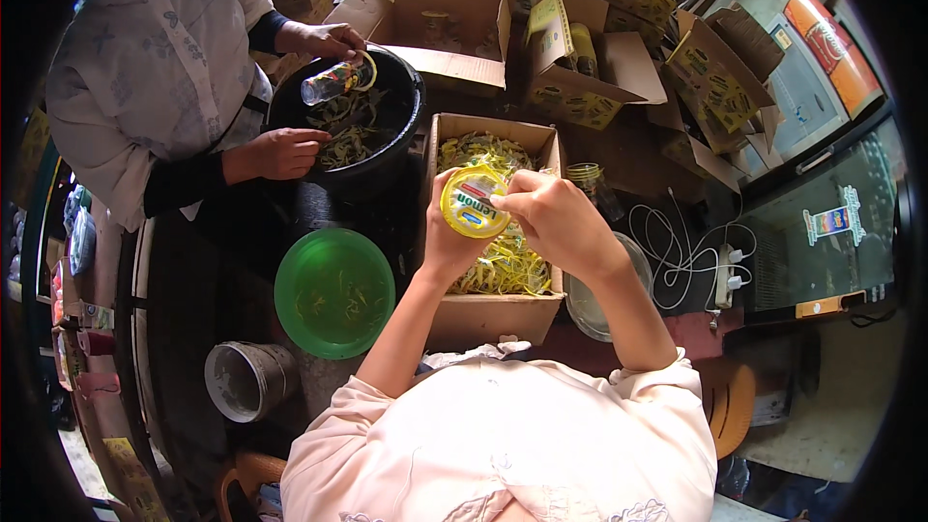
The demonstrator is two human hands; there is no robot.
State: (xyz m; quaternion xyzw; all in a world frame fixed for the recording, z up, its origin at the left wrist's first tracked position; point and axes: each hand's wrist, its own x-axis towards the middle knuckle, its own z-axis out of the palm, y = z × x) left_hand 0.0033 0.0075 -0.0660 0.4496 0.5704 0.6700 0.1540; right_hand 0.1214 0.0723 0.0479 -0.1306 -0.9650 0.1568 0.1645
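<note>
Your left hand (447,237) is gripping a round yellow plastic jar (474,201) from below, its body hiding behind the lid, while your right hand (553,217) is closing over its right edge, fingertips pinching at the rim. You are holding the jar above an open cardboard box of yellow label strips (498,304), much of which your arms are covering. To your left a round green plastic bowl (333,292) is sitting beside the box. Across the bench, another person's hands (280,153) are working over a black tub (396,130), one holding a clear glass jar (333,80).
</note>
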